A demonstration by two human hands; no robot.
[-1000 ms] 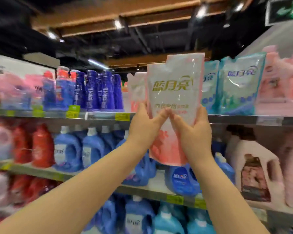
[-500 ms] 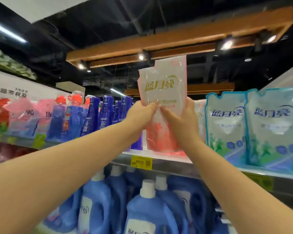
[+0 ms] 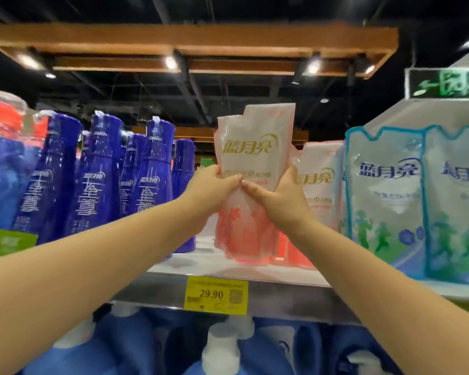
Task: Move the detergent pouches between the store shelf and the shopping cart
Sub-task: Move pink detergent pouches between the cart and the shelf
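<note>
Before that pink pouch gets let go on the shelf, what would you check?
1. Left hand and right hand both grip the pink pouch: ok.
2. Pouch upright: ok.
3. Bare shelf below it: ok.
4. Pouch bottom resting on shelf: cannot tell.
5. Gap to the blue bottles: ok.
6. Clear of the second pink pouch: cannot tell.
</note>
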